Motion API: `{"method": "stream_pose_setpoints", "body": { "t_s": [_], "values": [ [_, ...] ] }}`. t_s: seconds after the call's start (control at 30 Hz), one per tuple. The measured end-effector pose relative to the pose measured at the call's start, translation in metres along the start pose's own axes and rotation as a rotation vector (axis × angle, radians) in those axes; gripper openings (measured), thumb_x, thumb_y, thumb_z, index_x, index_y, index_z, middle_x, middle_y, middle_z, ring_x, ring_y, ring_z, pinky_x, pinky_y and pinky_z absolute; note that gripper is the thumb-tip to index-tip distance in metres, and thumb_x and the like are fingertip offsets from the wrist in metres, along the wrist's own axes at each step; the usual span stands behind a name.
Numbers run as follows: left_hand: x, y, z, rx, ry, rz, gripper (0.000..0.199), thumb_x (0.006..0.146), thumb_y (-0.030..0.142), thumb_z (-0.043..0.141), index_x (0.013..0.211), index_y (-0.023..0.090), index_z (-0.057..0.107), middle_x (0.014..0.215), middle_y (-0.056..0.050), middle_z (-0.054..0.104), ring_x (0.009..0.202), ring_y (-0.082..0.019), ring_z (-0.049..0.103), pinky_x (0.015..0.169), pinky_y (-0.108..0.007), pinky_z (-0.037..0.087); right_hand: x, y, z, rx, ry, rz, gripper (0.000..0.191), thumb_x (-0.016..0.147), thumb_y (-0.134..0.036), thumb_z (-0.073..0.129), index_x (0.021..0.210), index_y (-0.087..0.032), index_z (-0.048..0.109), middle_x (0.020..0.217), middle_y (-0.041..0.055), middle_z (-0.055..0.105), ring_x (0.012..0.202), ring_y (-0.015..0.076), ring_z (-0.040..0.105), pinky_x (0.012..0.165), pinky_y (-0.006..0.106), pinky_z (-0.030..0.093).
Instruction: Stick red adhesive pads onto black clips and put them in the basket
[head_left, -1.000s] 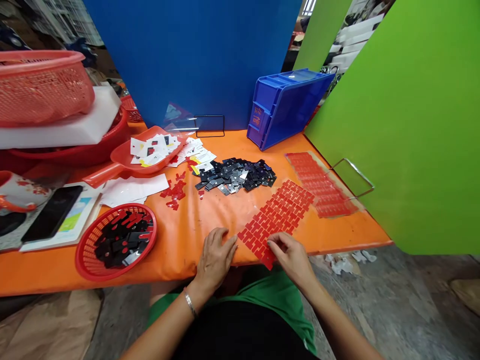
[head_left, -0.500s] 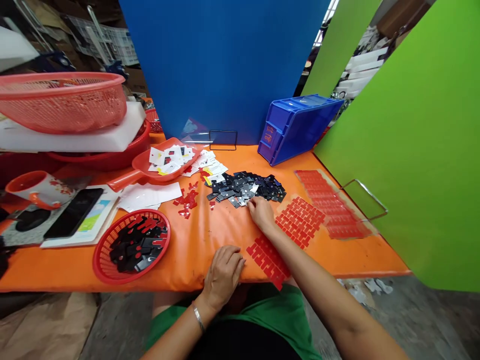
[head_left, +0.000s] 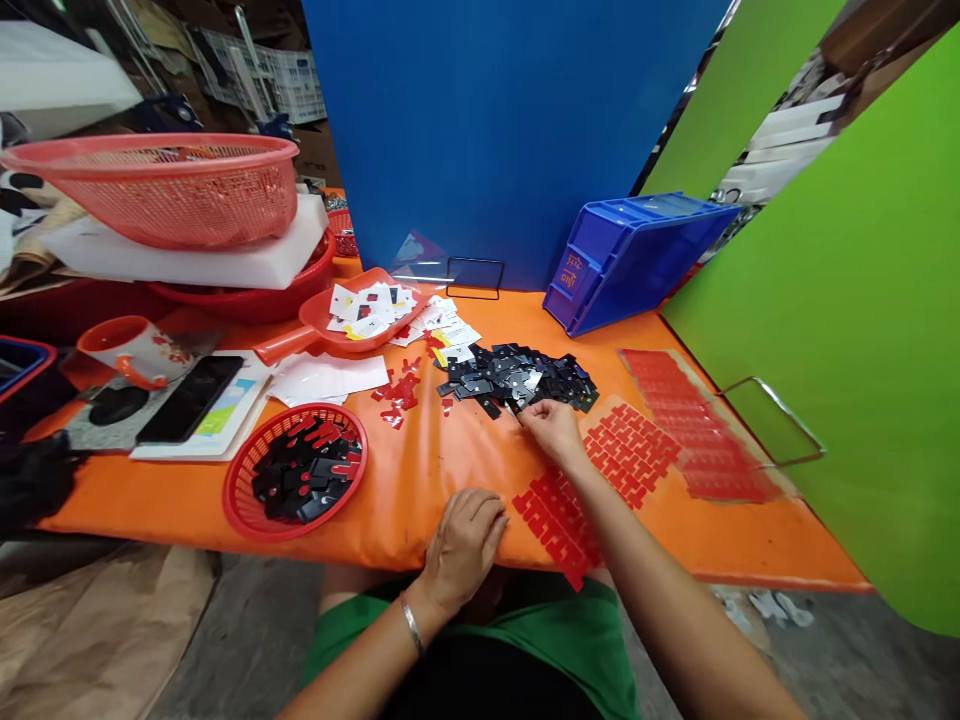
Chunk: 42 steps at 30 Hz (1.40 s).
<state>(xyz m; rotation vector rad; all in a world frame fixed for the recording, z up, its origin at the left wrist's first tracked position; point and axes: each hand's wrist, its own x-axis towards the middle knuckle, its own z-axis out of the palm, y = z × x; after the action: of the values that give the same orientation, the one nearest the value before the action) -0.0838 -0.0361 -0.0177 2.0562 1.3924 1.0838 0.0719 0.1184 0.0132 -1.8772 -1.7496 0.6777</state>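
At the near edge of the pile of small black pieces [head_left: 517,375], my right hand [head_left: 553,430] has its fingers pinched together on a small dark piece [head_left: 516,410]. My left hand [head_left: 461,545] rests at the front edge of the orange table [head_left: 405,480], fingers curled; whether anything is under them is hidden. Beneath my right forearm lie sheets of red cut shapes [head_left: 630,450]. Loose red pieces [head_left: 397,395] are left of the black pile. A red basket [head_left: 234,490] on the left holds black and red pieces.
A red scoop [head_left: 307,335] holds white cards. Further left are a phone [head_left: 191,400], a mug [head_left: 135,350] and a large pink basket [head_left: 195,190]. A blue bin [head_left: 630,260] stands at the back right, near a green panel [head_left: 847,330] with a wire handle.
The camera view has shifted, so the table items appear further right. My right hand has drawn back slightly from the black pile, and a dark piece now shows at its fingertips.
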Motion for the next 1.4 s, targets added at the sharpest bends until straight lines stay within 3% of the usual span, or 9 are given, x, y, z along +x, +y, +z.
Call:
{"method": "stream_pose_setpoints", "body": {
  "t_s": [0.2, 0.43, 0.53, 0.67, 0.83, 0.97, 1.13, 1.27, 1.4],
  "values": [
    [0.016, 0.003, -0.011, -0.366, 0.032, -0.323, 0.019, 0.087, 0.028, 0.052, 0.097, 0.017, 0.065, 0.095, -0.009, 0.066, 0.092, -0.020, 0.059, 0.085, -0.037, 0.046, -0.053, -0.009, -0.009, -0.144, 0.217, -0.310, 0.015, 0.081, -0.027, 0.048, 0.072, -0.019, 0.057, 0.062, 0.0012, 0.060, 0.056, 0.0132, 0.053, 0.055, 0.023, 0.035],
    [0.042, 0.015, -0.026, -1.157, 0.153, -0.827, 0.036, 0.070, 0.043, 0.070, 0.088, 0.012, 0.065, 0.085, -0.007, 0.067, 0.074, -0.014, 0.063, 0.072, -0.027, 0.050, -0.111, -0.022, 0.011, -0.215, 0.108, -0.655, 0.027, 0.091, -0.025, 0.040, 0.070, -0.019, 0.056, 0.065, 0.0042, 0.060, 0.062, 0.0140, 0.056, 0.058, 0.023, 0.037],
    [0.042, 0.016, -0.032, -1.196, 0.196, -0.894, 0.035, 0.060, 0.040, 0.078, 0.072, 0.011, 0.063, 0.071, -0.003, 0.064, 0.064, -0.011, 0.060, 0.063, -0.022, 0.048, -0.125, -0.025, 0.013, -0.066, 0.036, -0.642, 0.022, 0.090, -0.026, 0.042, 0.079, -0.020, 0.060, 0.072, 0.0056, 0.062, 0.067, 0.0156, 0.058, 0.062, 0.025, 0.041],
    [0.037, 0.017, -0.039, -1.195, 0.237, -0.948, 0.034, 0.058, 0.038, 0.079, 0.071, 0.011, 0.063, 0.073, -0.004, 0.063, 0.065, -0.010, 0.058, 0.066, -0.022, 0.047, -0.131, -0.028, 0.006, 0.295, 0.023, -0.362, 0.019, 0.085, -0.036, 0.053, 0.093, -0.020, 0.060, 0.079, 0.0051, 0.063, 0.062, 0.0145, 0.055, 0.058, 0.026, 0.045],
    [0.035, 0.021, -0.040, -1.136, 0.231, -0.924, 0.033, 0.057, 0.038, 0.079, 0.069, 0.011, 0.064, 0.075, -0.004, 0.062, 0.070, -0.011, 0.057, 0.072, -0.023, 0.046, -0.128, -0.032, 0.002, 0.631, -0.201, 0.000, 0.031, 0.078, -0.048, 0.057, 0.077, -0.018, 0.062, 0.069, 0.0029, 0.062, 0.053, 0.0128, 0.052, 0.051, 0.024, 0.044],
    [0.032, 0.023, -0.036, -1.082, 0.180, -0.884, 0.032, 0.062, 0.040, 0.076, 0.070, 0.012, 0.064, 0.073, -0.004, 0.062, 0.070, -0.012, 0.056, 0.072, -0.024, 0.044, -0.128, -0.031, 0.004, 0.737, -0.284, 0.092, 0.032, 0.075, -0.050, 0.059, 0.076, -0.018, 0.061, 0.063, -0.0008, 0.058, 0.044, 0.0090, 0.044, 0.042, 0.022, 0.038],
    [0.024, 0.018, -0.045, -0.669, 0.145, -0.611, 0.032, 0.074, 0.031, 0.067, 0.103, 0.017, 0.064, 0.084, -0.004, 0.065, 0.079, -0.015, 0.059, 0.071, -0.025, 0.046, -0.128, -0.025, -0.004, 0.463, -0.164, -0.247, 0.022, 0.084, -0.036, 0.051, 0.076, -0.019, 0.061, 0.069, 0.0019, 0.058, 0.062, 0.0138, 0.053, 0.057, 0.024, 0.042],
    [0.018, 0.007, -0.059, -0.121, -0.005, -0.279, 0.011, 0.081, 0.024, 0.061, 0.086, 0.021, 0.070, 0.080, -0.004, 0.068, 0.078, -0.017, 0.060, 0.074, -0.029, 0.046, -0.124, -0.018, 0.000, 0.177, -0.208, -0.546, 0.020, 0.089, -0.025, 0.045, 0.084, -0.020, 0.063, 0.080, 0.0057, 0.061, 0.073, 0.0167, 0.058, 0.066, 0.027, 0.046],
    [0.015, -0.012, -0.059, 0.197, 0.085, -0.166, 0.014, 0.085, 0.023, 0.055, 0.087, 0.019, 0.068, 0.080, -0.005, 0.067, 0.079, -0.018, 0.059, 0.074, -0.031, 0.046, -0.121, -0.012, 0.022, 0.053, -0.091, -0.634, 0.029, 0.090, -0.019, 0.040, 0.114, -0.020, 0.058, 0.101, 0.0105, 0.062, 0.093, 0.0213, 0.058, 0.079, 0.034, 0.049]
  ]
}}
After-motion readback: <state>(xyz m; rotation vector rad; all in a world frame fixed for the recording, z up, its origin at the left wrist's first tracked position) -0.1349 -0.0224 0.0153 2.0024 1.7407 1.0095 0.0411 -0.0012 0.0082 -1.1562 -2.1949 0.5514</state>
